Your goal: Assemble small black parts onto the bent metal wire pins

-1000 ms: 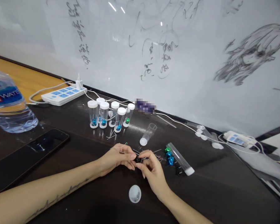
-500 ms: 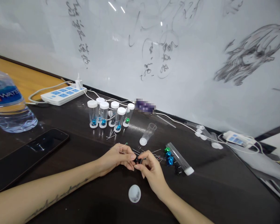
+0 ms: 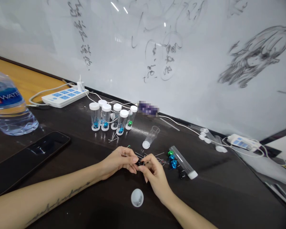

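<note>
My left hand (image 3: 121, 163) pinches a small black part (image 3: 140, 163) between thumb and fingers. A thin wire with a green looped end (image 3: 129, 146) sticks up beyond the same hand. From the other side, the thumb and forefinger of my right hand (image 3: 156, 175) close on the black part, whose details the fingertips partly hide. Behind my right hand lie loose thin wires (image 3: 160, 159). To its right are a few blue parts (image 3: 173, 163), a green part (image 3: 171, 153) and black parts (image 3: 181, 173). Nearer me sits a round whitish cap or dish (image 3: 137, 197).
Several white-capped clear tubes (image 3: 122, 122) stand at the back left. An open tube (image 3: 152, 136) and a long tube (image 3: 184, 162) lie on the dark table. A phone (image 3: 30, 159), water bottle (image 3: 9, 101) and power strip (image 3: 65, 96) are on the left, more caps (image 3: 205, 136) back right.
My right fingertips have shifted very slightly around the black part, and its angle looks a little different. Everything else stays in place.
</note>
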Demonstrator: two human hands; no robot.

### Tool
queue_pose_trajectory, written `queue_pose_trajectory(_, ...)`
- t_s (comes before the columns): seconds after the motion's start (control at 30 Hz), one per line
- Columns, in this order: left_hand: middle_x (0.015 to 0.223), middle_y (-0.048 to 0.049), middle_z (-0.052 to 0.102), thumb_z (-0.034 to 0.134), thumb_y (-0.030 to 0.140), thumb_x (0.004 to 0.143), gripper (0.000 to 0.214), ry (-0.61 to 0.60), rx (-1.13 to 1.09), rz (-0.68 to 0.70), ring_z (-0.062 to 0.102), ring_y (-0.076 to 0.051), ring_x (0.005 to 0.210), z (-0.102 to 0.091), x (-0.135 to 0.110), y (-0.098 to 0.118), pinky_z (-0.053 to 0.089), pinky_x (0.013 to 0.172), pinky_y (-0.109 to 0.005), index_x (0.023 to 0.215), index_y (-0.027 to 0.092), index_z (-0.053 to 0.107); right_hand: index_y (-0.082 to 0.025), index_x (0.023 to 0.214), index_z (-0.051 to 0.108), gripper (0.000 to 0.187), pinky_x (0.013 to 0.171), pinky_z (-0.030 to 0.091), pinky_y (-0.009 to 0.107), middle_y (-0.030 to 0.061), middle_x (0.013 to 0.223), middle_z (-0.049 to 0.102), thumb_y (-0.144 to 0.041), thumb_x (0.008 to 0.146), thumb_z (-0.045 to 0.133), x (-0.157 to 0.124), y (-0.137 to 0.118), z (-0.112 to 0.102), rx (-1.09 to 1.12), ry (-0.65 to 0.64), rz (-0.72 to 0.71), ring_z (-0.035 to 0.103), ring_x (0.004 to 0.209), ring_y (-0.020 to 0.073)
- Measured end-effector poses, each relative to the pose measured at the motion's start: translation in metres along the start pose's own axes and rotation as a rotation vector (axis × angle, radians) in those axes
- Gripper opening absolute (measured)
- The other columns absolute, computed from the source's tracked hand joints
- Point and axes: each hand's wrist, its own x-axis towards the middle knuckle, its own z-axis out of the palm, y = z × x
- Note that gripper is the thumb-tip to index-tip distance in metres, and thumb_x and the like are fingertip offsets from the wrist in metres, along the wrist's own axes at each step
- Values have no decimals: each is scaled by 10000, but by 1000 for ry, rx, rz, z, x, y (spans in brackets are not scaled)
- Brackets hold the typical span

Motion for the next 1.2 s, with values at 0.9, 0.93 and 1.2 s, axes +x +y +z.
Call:
queue_pose_trajectory(0.9, 693, -112, 753, 726, 215, 765, 142, -21, -3, -14, 695, -147, 580, 0, -1, -1, 561, 581, -225, 798, 83, 685, -167, 669, 515, 389, 443, 278, 213, -24, 538, 536, -430, 952, 474, 1, 4, -3, -47, -79, -21, 405, 421, 76)
queue_pose_trajectory(0.93, 687, -110, 752, 725, 215, 765, 141, -18, -5, -11, 694, -145, 576, 0, -1, -1, 561, 581, -224, 795, 83, 685, -168, 686, 520, 365, 443, 280, 212, -27, 548, 536, -425, 944, 495, 0, 5, -3, -44, -71, -19, 407, 423, 76)
queue_pose_trajectory(1.2, 688, -101, 751, 731, 218, 760, 141, -14, -2, -7, 693, -145, 584, 1, -1, 0, 561, 593, -229, 796, 91, 683, -177, 729, 529, 328, 450, 294, 209, -50, 530, 492, -438, 926, 527, 1, 5, -2, -32, -46, -15, 401, 430, 80)
